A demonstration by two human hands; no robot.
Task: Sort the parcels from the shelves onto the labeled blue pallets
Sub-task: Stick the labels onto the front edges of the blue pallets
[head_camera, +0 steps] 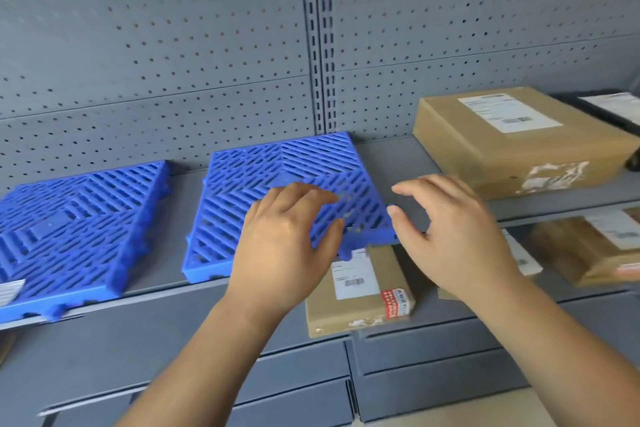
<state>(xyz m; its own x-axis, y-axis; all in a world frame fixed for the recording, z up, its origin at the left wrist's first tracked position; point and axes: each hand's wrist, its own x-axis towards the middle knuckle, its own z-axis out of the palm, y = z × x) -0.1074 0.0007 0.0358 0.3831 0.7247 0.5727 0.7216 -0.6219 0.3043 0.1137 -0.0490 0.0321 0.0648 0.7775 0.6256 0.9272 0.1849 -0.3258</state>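
Since left hand (284,246) and right hand (457,236) both hover loose and empty at the right blue pallet's (263,184) front corner, the small parcel (360,291) below that corner could snag the pallet edge when lifted.

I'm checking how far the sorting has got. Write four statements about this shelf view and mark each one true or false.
1. The left pallet and the right pallet carry no parcels. True.
2. The left hand holds a parcel. False: it is open and holds nothing.
3. The large cardboard box stands on the same shelf as the pallets. True.
4. The small parcel lies on the right pallet. False: it lies a level lower, below that pallet's front corner.
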